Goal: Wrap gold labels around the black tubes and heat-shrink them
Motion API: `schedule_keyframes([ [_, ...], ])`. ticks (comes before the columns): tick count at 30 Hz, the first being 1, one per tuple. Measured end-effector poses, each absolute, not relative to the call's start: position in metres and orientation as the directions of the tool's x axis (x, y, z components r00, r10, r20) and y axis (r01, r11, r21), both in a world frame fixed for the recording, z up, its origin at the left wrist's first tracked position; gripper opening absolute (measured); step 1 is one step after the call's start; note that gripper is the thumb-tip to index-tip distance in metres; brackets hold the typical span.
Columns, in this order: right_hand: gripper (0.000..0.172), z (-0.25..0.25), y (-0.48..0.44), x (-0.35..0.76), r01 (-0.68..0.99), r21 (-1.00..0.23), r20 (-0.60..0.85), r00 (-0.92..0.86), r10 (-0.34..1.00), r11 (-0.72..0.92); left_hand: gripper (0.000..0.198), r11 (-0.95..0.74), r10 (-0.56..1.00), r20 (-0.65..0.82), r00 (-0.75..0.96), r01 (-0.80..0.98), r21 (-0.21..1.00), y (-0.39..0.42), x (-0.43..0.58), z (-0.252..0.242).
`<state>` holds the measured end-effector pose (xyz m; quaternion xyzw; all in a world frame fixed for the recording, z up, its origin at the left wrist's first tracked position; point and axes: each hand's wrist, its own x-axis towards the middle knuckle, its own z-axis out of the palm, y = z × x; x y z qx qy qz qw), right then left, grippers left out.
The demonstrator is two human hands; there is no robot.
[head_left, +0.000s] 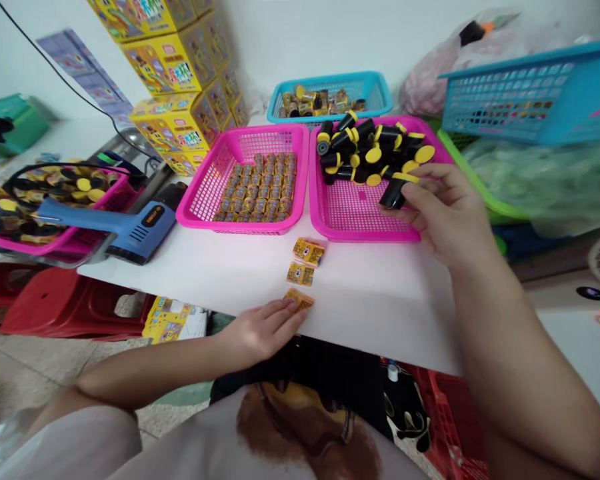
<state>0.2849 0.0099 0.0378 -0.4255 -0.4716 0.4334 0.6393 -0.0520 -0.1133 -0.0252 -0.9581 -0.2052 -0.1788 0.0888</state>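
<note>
My right hand (443,213) is closed round a black canister with a yellow cap (396,190), held over the right pink basket (360,217). That basket holds several more black canisters with yellow caps (367,150). My left hand (263,330) rests at the near edge of the white table (380,300), its fingertips on a small orange label (300,298). Two more orange labels (307,252) lie just beyond it. The left pink basket (205,193) holds rows of wrapped canisters (260,190).
A blue heat gun (120,223) lies at the table's left, beside another pink basket (55,243) of canisters. Yellow boxes (175,73) are stacked at the back. Blue baskets stand at the back (330,90) and the right (530,93). Red stools (65,303) stand below.
</note>
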Motion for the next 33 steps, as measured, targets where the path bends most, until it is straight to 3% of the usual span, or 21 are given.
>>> schedule_keyframes([
  [3,0.047,0.036,0.01,0.286,-0.151,-0.952,0.24,0.174,0.955,0.267,0.045,-0.885,0.447,0.335,0.829,0.465,0.028,-0.097,-0.052,-0.02],
  [7,0.042,0.035,0.01,0.287,-0.137,-0.949,0.261,0.164,0.951,0.284,0.046,-0.773,0.615,0.143,0.776,0.555,0.308,-0.086,-0.05,0.006],
  [12,0.045,0.037,-0.001,0.273,-0.194,-0.924,0.293,0.19,0.937,0.329,0.024,-0.724,0.617,0.278,0.736,0.392,0.568,-0.054,-0.031,0.051],
  [16,0.05,0.033,-0.013,0.254,-0.129,-0.944,0.292,0.099,0.951,0.303,0.002,-0.631,0.668,0.391,0.633,0.202,0.749,-0.013,-0.002,0.06],
  [18,0.05,0.03,-0.018,0.246,-0.089,-0.948,0.297,0.09,0.95,0.305,0.013,-0.552,0.729,0.41,0.548,0.118,0.825,0.003,0.012,0.048],
  [21,0.05,0.027,-0.022,0.24,-0.045,-0.949,0.304,0.123,0.945,0.311,0.03,-0.489,0.787,0.39,0.478,0.099,0.866,0.012,0.021,0.023],
  [27,0.05,0.026,-0.028,0.235,-0.03,-0.965,0.258,0.063,0.964,0.26,0.073,-0.49,0.693,0.333,0.639,0.078,0.868,0.005,0.011,-0.001],
  [33,0.046,0.025,-0.027,0.233,-0.045,-0.968,0.248,-0.043,0.968,0.246,0.088,-0.449,0.716,0.257,0.649,0.147,0.881,0.01,0.005,-0.008],
])
